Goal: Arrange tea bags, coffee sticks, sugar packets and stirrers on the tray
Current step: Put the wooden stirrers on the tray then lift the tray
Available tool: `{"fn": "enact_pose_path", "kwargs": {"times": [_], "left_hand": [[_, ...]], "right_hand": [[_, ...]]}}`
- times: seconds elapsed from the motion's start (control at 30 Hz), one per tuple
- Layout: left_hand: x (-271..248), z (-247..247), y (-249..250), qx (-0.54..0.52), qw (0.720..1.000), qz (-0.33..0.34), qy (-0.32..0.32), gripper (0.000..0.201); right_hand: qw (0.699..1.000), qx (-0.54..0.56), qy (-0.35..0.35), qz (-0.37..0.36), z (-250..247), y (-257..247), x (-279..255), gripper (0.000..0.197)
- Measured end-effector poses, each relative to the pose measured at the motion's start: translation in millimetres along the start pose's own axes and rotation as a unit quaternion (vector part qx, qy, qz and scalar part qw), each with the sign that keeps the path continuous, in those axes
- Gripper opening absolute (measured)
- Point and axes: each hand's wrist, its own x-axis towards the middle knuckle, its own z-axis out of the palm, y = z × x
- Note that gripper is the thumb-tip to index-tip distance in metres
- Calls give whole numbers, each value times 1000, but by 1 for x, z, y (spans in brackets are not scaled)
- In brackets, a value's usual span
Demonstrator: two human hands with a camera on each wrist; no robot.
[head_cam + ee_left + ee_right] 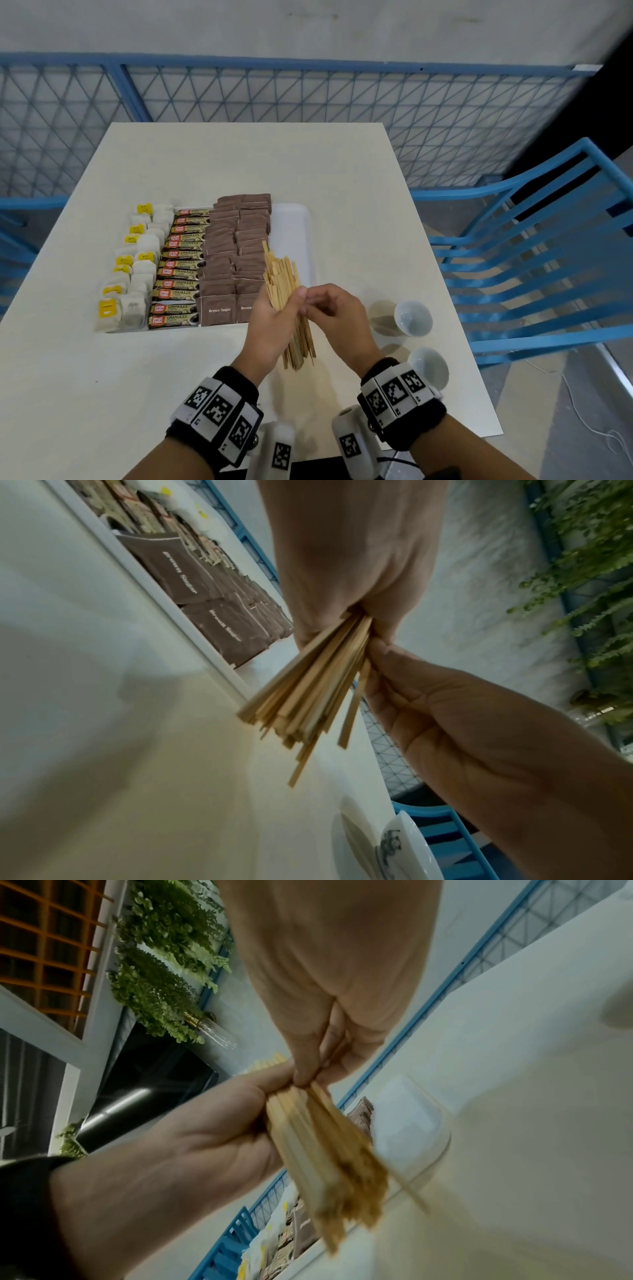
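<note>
Over a square cream-white table (212,164), ringed by blue mesh fencing (308,96) with a blue slatted chair (534,260) to its right, I watch a shallow white plastic tray (294,226) filled in neat columns: yellow-tagged white tea bags (137,260) far left, dark printed coffee sticks (181,263) beside them, then brown paper sugar packets (233,253), so that each kind can be found at a glance. Only the tray's right strip lies bare, the likely berth for the bundle of pale wooden stirrers (284,287) held above the table's near side. My left hand (270,322) is curled round the bundle's middle; my right hand (339,315) pinches at its side with fingertips pressed together, seemingly squaring the uneven ends or peeling one stick free. Two small white ceramic cups (412,318) lie tipped at near right.
</note>
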Motion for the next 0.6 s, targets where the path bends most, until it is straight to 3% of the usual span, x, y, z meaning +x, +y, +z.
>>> {"fn": "enact_pose_path", "kwargs": {"times": [0.1,0.17,0.23,0.3,0.37,0.4,0.47,0.6], "left_hand": [[4,0,10,-14,999,17,35,15],[7,0,18,-22,998,26,52,9],[8,1,23,-16,997,45,59,10],[6,2,27,-1,996,72,59,11],[1,6,29,10,993,100,63,20],[-1,7,30,18,991,114,63,23],[-6,12,32,32,988,140,52,22],[-7,17,33,65,985,159,33,19]], "right_hand": [[1000,-18,1,-6,1,3,-2,38],[995,-2,-77,67,-3,4,-3,64],[970,48,-174,164,-4,3,-3,80],[932,195,-202,229,-1,3,-1,82],[886,334,-216,239,-2,0,3,64],[876,357,-229,228,-4,-6,5,51],[879,351,-247,208,-7,-15,7,40],[904,233,-304,187,-5,-18,6,62]]}}
